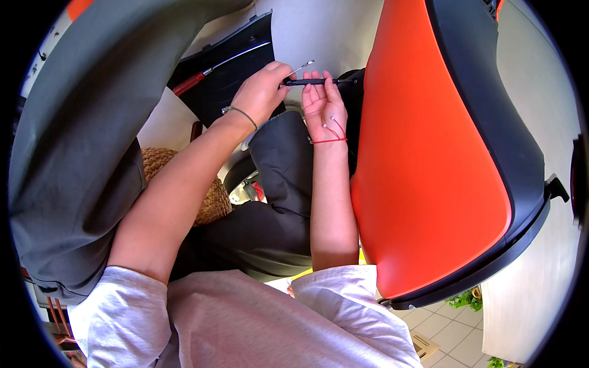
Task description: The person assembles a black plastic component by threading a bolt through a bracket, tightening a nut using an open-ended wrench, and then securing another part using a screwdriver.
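Observation:
My left hand (262, 92) is closed around one end of a slim black rod-shaped part (300, 81). From the same fingers sticks out a thin metal piece (302, 67) with a small rounded tip; its kind cannot be made out. My right hand (323, 109), palm up, holds the other end of the black part between thumb and fingers. A thinner end of that part points right, toward an orange and black chair-like shell (423, 159). Beyond my left hand, a screwdriver with a red handle (189, 83) and long metal shaft lies on a black panel (236, 61).
My dark-trousered legs (279, 159) frame the work area, with a bent knee at left. A woven wicker seat (213, 205) shows beneath my left arm. Green plants (467, 300) and a tiled floor (451, 334) appear at lower right.

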